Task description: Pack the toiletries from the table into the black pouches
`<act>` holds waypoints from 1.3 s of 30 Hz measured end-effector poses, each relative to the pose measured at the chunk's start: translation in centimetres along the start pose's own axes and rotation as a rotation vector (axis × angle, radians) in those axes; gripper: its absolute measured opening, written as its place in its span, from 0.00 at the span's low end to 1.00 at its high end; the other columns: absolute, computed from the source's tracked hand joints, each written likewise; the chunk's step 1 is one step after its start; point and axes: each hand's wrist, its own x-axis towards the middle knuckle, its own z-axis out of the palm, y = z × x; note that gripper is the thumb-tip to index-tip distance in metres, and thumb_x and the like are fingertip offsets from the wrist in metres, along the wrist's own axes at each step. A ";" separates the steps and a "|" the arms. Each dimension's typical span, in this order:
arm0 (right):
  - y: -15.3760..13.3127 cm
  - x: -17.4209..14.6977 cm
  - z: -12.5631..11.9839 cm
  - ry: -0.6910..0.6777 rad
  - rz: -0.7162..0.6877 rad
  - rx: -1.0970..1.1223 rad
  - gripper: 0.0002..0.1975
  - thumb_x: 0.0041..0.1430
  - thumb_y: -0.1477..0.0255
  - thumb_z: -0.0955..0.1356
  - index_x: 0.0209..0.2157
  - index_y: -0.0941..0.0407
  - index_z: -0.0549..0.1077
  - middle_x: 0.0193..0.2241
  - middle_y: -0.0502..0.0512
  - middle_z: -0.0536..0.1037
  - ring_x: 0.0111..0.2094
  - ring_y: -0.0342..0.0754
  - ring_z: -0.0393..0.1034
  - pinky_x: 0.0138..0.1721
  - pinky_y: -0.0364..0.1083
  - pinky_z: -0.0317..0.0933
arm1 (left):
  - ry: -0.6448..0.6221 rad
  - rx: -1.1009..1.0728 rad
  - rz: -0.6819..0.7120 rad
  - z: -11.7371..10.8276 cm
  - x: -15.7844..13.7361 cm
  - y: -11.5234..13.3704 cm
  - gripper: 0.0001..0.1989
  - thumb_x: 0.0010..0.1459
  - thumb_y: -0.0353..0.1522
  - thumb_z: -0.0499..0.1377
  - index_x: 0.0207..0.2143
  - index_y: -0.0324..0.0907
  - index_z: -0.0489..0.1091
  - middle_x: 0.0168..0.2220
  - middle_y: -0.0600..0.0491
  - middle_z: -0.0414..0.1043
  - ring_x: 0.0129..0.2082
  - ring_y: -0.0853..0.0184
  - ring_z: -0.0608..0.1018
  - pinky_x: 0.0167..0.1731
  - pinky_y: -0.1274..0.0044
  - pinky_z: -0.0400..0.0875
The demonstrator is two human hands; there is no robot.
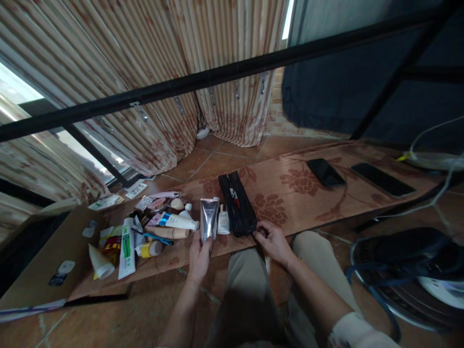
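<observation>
My left hand (200, 256) is closed around the lower end of a shiny silver-pink cosmetic tube (209, 217), held upright. Just right of the tube is a small white bottle (224, 221). A long black zippered pouch (239, 208) lies unzipped, with something red and white showing inside. My right hand (271, 241) pinches the pouch's near right corner. Left of the tube is a pile of toiletries, with a white-and-blue tube (177, 221), a beige tube (170, 232), a green-and-white tube (126, 249) and a yellow-banded jar (150, 249).
A cardboard box (78, 241) stands at the left end of the cloth-covered bench (282, 208). Two dark phones (326, 172) lie toward its right end, near a pale cable (447, 181). A black metal bar (203, 77) crosses beyond the bench, before striped curtains (145, 58).
</observation>
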 end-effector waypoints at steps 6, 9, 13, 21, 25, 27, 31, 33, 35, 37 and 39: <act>0.0 0.0 0.1 -0.010 0.001 0.018 0.02 0.53 0.73 0.65 0.28 0.56 0.69 0.23 0.48 0.67 0.23 0.43 0.61 0.27 0.41 0.55 | -0.014 0.008 -0.005 -0.1 0.0 0.4 0.17 0.60 0.38 0.52 0.48 0.42 0.67 0.43 0.51 0.72 0.45 0.61 0.72 0.47 0.70 0.62; 0.0 0.0 0.1 -0.009 0.004 0.028 0.02 0.53 0.73 0.65 0.29 0.56 0.69 0.23 0.48 0.67 0.24 0.43 0.61 0.27 0.41 0.55 | -0.005 0.012 -0.003 -0.1 -0.1 0.6 0.16 0.59 0.38 0.53 0.47 0.41 0.67 0.42 0.50 0.72 0.45 0.60 0.72 0.47 0.70 0.62; -0.1 0.0 0.0 -0.002 -0.004 0.004 0.02 0.53 0.73 0.65 0.29 0.56 0.69 0.23 0.48 0.67 0.24 0.43 0.62 0.28 0.41 0.56 | -0.008 0.000 -0.004 -0.1 -0.1 0.5 0.17 0.59 0.38 0.53 0.49 0.42 0.67 0.45 0.50 0.72 0.47 0.60 0.71 0.50 0.69 0.61; 0.1 0.0 0.0 0.005 -0.011 0.013 0.03 0.54 0.71 0.65 0.29 0.56 0.69 0.22 0.48 0.67 0.23 0.43 0.61 0.27 0.42 0.56 | -0.001 0.007 -0.018 -0.1 0.0 0.4 0.17 0.60 0.39 0.53 0.48 0.42 0.68 0.43 0.50 0.72 0.45 0.60 0.72 0.47 0.70 0.62; 0.1 0.0 0.1 -0.010 -0.007 0.023 0.03 0.54 0.72 0.65 0.29 0.56 0.69 0.23 0.48 0.66 0.24 0.43 0.62 0.27 0.42 0.56 | -0.003 -0.002 -0.006 -0.1 0.0 0.5 0.15 0.60 0.38 0.52 0.46 0.42 0.68 0.41 0.51 0.72 0.43 0.61 0.72 0.46 0.71 0.63; 0.1 0.0 0.1 -0.012 -0.007 0.015 0.03 0.54 0.72 0.65 0.29 0.56 0.69 0.23 0.48 0.66 0.25 0.43 0.62 0.28 0.42 0.56 | 0.007 -0.010 0.006 -0.1 -0.1 0.5 0.15 0.60 0.38 0.53 0.46 0.42 0.68 0.43 0.51 0.72 0.45 0.61 0.72 0.46 0.72 0.63; 0.1 0.0 0.1 -0.005 -0.012 -0.002 0.03 0.54 0.72 0.65 0.28 0.56 0.69 0.23 0.48 0.67 0.24 0.43 0.61 0.28 0.42 0.55 | 0.011 -0.006 0.001 -0.1 -0.1 0.8 0.15 0.59 0.38 0.53 0.47 0.42 0.68 0.43 0.51 0.72 0.45 0.61 0.72 0.45 0.72 0.64; 0.1 0.0 0.1 -0.004 -0.015 -0.008 0.03 0.54 0.72 0.65 0.28 0.56 0.69 0.23 0.48 0.66 0.24 0.43 0.61 0.28 0.42 0.55 | 0.015 -0.004 -0.006 -0.1 -0.1 0.8 0.16 0.59 0.38 0.53 0.46 0.41 0.68 0.43 0.51 0.72 0.45 0.61 0.72 0.45 0.72 0.64; 0.1 0.0 0.1 -0.009 -0.012 -0.001 0.03 0.54 0.72 0.65 0.29 0.56 0.70 0.22 0.47 0.66 0.24 0.43 0.61 0.27 0.41 0.55 | 0.017 -0.005 -0.004 -0.1 -0.1 0.8 0.16 0.60 0.38 0.53 0.47 0.42 0.67 0.44 0.51 0.72 0.45 0.61 0.72 0.46 0.72 0.64; 0.1 0.0 0.1 -0.012 -0.005 0.013 0.03 0.54 0.72 0.65 0.29 0.56 0.70 0.22 0.47 0.66 0.24 0.43 0.61 0.27 0.41 0.56 | 0.014 -0.003 -0.004 -0.1 -0.1 0.7 0.16 0.60 0.38 0.52 0.48 0.42 0.67 0.44 0.51 0.72 0.46 0.61 0.72 0.48 0.71 0.63; 0.1 0.0 0.1 -0.014 0.003 0.018 0.03 0.53 0.72 0.65 0.30 0.56 0.70 0.22 0.47 0.66 0.24 0.43 0.61 0.27 0.41 0.56 | 0.013 -0.004 -0.004 -0.1 -0.1 0.7 0.16 0.60 0.38 0.53 0.48 0.42 0.68 0.44 0.51 0.72 0.46 0.61 0.72 0.48 0.71 0.63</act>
